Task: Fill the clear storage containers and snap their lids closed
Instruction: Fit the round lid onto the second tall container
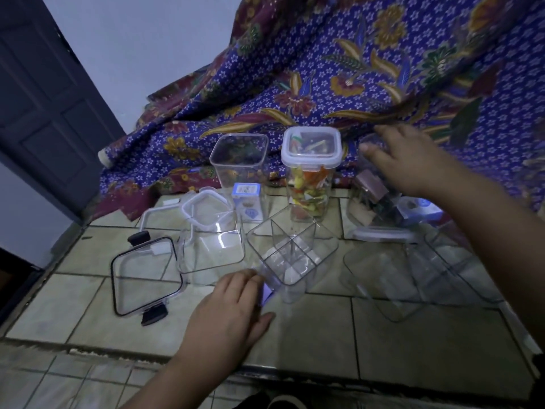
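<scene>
Left hand (224, 314) at 6 o'clock, grip spread, fingertips touching the divided clear container (292, 255) on the tiled tabletop (324, 335). Blue-labelled box (247, 199) at 11 (print unreadable). Right hand (413, 160) at 2, grip curled over the tilted dark-filled container (374, 202).

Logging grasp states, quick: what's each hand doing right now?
Left hand: open, fingers touching the divided container.
Right hand: gripping the top of the tilted dark-filled container.
</scene>
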